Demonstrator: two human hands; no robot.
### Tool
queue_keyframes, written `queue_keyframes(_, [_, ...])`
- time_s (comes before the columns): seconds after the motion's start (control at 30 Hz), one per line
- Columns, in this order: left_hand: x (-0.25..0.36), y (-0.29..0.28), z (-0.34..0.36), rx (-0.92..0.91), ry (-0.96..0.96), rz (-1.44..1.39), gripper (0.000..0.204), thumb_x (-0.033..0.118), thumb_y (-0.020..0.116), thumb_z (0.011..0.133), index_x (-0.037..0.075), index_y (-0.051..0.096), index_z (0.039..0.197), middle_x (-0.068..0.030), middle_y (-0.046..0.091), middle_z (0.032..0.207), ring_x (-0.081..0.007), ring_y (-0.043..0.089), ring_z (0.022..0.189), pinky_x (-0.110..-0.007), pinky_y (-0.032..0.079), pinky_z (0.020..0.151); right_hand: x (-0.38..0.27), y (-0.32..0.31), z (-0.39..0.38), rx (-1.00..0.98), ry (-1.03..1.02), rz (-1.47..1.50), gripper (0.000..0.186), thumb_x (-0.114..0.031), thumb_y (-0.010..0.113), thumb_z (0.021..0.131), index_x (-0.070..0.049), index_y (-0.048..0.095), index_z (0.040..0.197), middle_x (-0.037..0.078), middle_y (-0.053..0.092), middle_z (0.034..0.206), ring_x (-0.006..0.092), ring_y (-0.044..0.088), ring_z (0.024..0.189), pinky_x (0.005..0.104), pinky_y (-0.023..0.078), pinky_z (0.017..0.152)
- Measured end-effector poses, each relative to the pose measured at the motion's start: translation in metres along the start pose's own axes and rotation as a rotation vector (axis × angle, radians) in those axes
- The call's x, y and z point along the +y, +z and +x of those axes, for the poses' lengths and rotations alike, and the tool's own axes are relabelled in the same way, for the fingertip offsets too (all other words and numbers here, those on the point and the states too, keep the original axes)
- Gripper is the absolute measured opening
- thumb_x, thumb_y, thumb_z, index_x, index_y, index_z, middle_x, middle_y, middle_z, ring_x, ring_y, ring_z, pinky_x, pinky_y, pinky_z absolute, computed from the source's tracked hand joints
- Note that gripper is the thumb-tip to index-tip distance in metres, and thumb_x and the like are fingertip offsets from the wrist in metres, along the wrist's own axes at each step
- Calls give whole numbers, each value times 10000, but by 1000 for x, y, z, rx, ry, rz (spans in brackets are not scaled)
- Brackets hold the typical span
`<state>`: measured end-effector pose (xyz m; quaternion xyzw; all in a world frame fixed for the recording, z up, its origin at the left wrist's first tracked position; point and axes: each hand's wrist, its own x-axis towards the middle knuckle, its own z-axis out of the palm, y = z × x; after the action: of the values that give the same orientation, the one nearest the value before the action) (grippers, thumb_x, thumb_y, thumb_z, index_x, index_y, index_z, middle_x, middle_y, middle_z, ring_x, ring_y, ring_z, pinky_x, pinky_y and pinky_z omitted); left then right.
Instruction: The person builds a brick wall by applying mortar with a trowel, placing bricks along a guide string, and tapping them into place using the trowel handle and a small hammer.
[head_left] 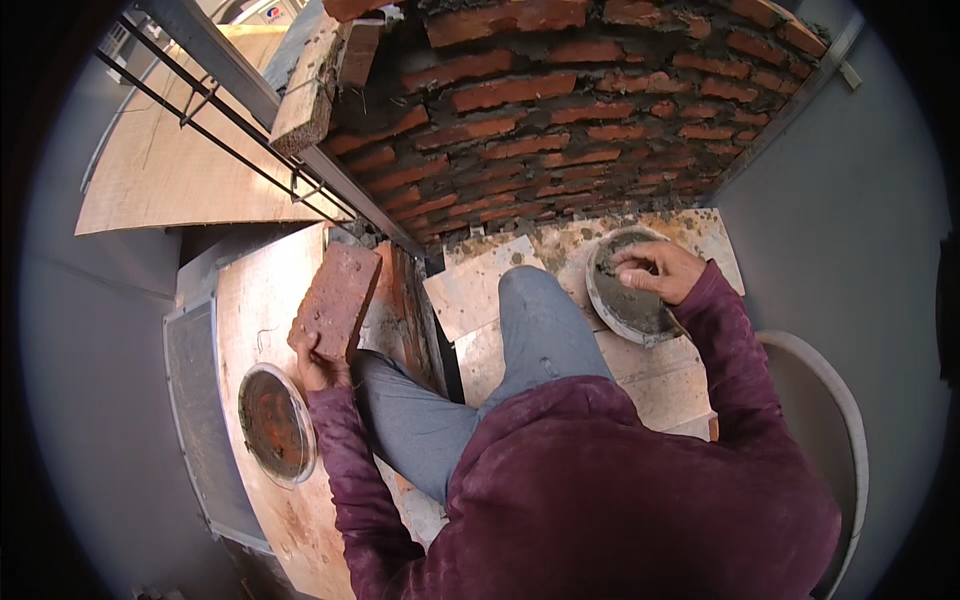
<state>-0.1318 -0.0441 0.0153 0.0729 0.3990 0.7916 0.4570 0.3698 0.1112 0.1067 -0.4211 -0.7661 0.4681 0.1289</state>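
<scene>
My left hand [320, 362] grips a reddish brick [336, 295] by its lower end, holding it tilted over my left leg. Below it, a round pan with dirty reddish-brown contents [272, 425] rests on a plywood board [250, 320]. My right hand [665, 270] is over a round pan of wet grey mortar [640, 312], fingers curled down into it; whatever they hold is hidden. That pan sits on pale, splattered boards [470, 290] beside my bent knee.
A curved brick wall [590, 100] with rough mortar joints rises ahead. At upper left are a timber block [303, 110], a metal upright [240, 70], rebar [150, 85] and curved plywood [135, 190]. A large pale tub [850, 440] stands at right, near a grey wall [870, 200].
</scene>
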Motion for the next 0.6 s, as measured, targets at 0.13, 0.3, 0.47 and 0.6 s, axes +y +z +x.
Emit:
queue_keyframes(0.13, [-1, -66, 47, 106, -23, 206, 528, 143, 633, 725, 15, 504, 1221, -139, 594, 1160, -306, 558, 1125, -454, 468, 970, 54, -25, -14, 110, 266, -349, 449, -240, 632, 889, 80, 560, 1196, 185, 663, 1042, 235, 636, 966, 329, 488, 853])
queue_keyframes(0.3, [-7, -47, 56, -4, 51, 196, 644, 157, 591, 664, -5, 462, 1274, -164, 533, 1220, -355, 549, 1099, -474, 482, 934, -109, -104, -20, 429, -359, -8, 341, -208, 626, 898, 40, 606, 1132, 136, 674, 955, 184, 647, 907, 304, 511, 817])
queue_keyframes(0.47, [-32, -40, 64, 59, -64, 178, 696, 202, 605, 638, 0, 447, 1285, -161, 535, 1211, -366, 567, 1067, -468, 504, 900, -234, -254, 60, 838, -590, -631, 251, -222, 477, 985, -33, 629, 1049, 16, 627, 848, 84, 573, 777, 234, 487, 676])
queue_keyframes(0.6, [-39, -90, 82, 104, -158, 162, 729, 180, 589, 616, -7, 431, 1303, -173, 526, 1229, -364, 538, 1120, -471, 475, 949, -297, -344, 190, 692, -338, -1048, 176, -87, 564, 873, -15, 659, 1003, 65, 623, 774, 136, 570, 656, 285, 486, 633])
